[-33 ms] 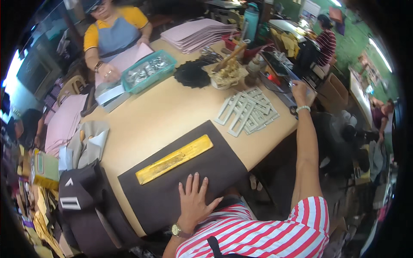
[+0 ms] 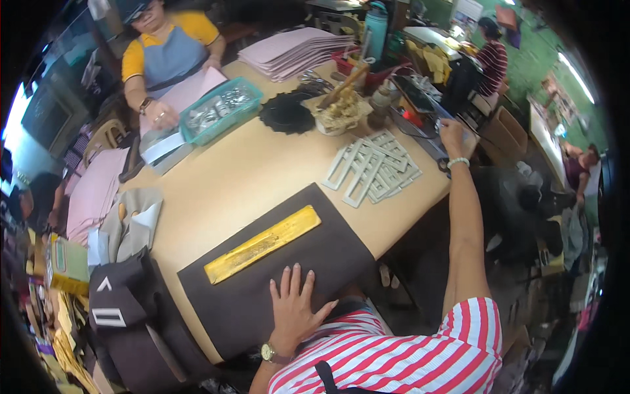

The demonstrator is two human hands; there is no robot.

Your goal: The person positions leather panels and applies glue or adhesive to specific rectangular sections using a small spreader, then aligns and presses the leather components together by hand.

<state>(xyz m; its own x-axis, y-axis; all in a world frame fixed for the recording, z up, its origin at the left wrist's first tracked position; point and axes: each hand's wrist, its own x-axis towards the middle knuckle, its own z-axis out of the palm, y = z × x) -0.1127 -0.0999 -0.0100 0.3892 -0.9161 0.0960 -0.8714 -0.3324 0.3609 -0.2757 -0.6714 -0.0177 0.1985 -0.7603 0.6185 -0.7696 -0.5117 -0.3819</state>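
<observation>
Dark brown sheet [image 2: 262, 289] on the tan table [image 2: 249, 177], pinned flat under left hand [image 2: 295, 305], fingers spread; yellow strip [image 2: 262, 244] just beyond the fingertips. Right hand [image 2: 453, 131] stretched far out at the table's far corner, grip impossible to tell. Teal tray [image 2: 220, 110] of silvery pieces well ahead of left hand. Same positions as before. Tray contents too small to identify.

A: Any pkgs, labels, screens?
B: Yellow-green box [image 2: 65, 264] at far left edge, beside black bag w/ white patch labels [image 2: 108, 317]. Gold rectangular strip [image 2: 262, 244] on dark board, maybe a label, can't tell.
A: Signs?
B: White poster [image 2: 467, 9] on green wall, top right. Screens: none seen.
</observation>
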